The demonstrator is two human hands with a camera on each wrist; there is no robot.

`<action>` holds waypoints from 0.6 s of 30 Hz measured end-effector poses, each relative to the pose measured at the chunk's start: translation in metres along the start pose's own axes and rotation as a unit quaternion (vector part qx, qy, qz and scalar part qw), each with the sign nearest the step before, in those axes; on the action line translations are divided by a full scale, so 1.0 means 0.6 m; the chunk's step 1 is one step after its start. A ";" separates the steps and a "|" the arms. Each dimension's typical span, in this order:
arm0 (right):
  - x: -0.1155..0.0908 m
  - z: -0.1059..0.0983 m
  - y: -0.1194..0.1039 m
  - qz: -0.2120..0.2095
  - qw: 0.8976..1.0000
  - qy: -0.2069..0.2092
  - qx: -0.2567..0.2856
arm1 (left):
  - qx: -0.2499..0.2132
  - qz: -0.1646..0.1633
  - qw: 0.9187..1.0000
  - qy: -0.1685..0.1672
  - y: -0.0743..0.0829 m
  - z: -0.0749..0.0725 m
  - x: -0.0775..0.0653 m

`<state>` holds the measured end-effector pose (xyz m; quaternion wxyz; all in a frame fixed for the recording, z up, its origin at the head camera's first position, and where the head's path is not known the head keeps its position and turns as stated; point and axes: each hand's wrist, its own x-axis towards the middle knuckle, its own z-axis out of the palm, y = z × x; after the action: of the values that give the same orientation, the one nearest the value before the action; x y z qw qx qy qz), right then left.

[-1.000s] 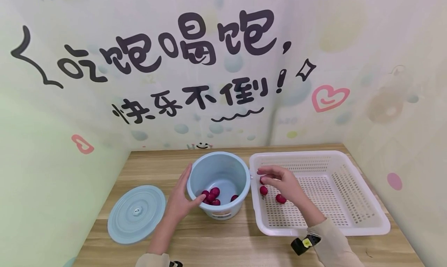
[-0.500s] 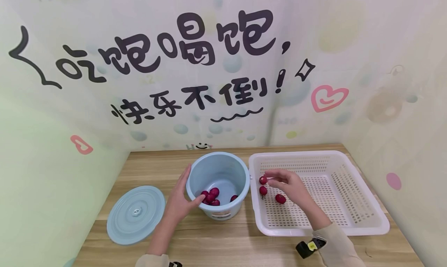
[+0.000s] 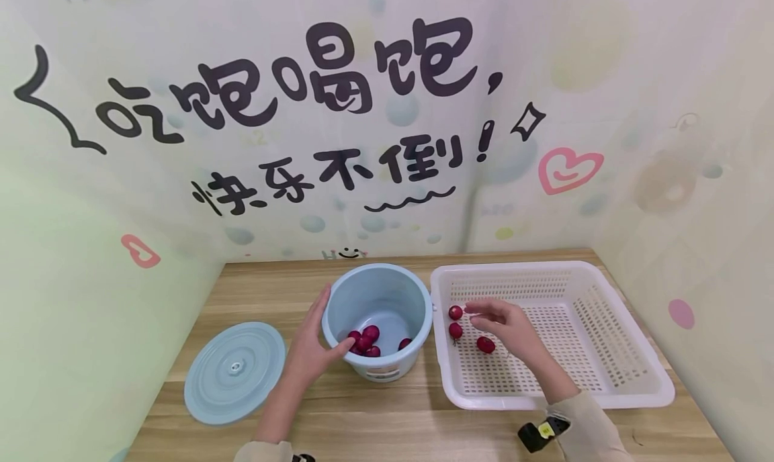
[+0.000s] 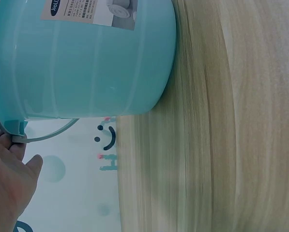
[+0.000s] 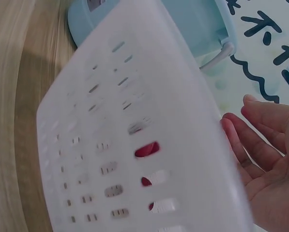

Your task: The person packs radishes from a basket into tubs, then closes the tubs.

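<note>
My left hand [image 3: 308, 351] grips the light blue bucket [image 3: 387, 373] at its left side, thumb over the rim and fingers along the outside. In the left wrist view the fingers [image 4: 17, 147] lie at the bucket's handle mount. Several small red radishes [image 3: 366, 341] rest in the bottom of the bucket. Over the left part of the white basket [image 3: 547, 401], my right hand [image 3: 508, 324] hovers with loosely bent fingers and holds nothing. Below and beside it lie three radishes: one at the back [image 3: 455, 312], one in the middle [image 3: 455, 330] and one nearer the front [image 3: 486, 344].
A round blue lid [image 3: 236, 371] lies flat on the wooden table [image 3: 393, 435], left of the bucket. The slotted basket wall [image 5: 125, 121] stands close beside the bucket. A printed wall sheet [image 3: 363, 213] rises behind the table.
My right hand has drawn back slightly to the right, off the rearmost radish, which now shows fully in the basket. The left hand and bucket stay put.
</note>
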<state>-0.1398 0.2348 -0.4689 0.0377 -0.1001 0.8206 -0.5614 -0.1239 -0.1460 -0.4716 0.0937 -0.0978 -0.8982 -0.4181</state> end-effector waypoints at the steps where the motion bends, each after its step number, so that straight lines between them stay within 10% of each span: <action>1: -0.001 -0.001 0.002 0.002 1.000 0.000 0.001 | 0.000 -0.001 1.000 0.000 0.000 0.000 0.000; 18: 0.000 -0.009 0.039 0.044 0.999 -0.005 -0.029 | -0.005 -0.001 1.000 0.002 -0.002 0.002 0.000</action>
<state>-0.1433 0.2478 -0.4888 0.0636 -0.0681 0.8398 -0.5349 -0.1243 -0.1458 -0.4731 0.0944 -0.0963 -0.8962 -0.4227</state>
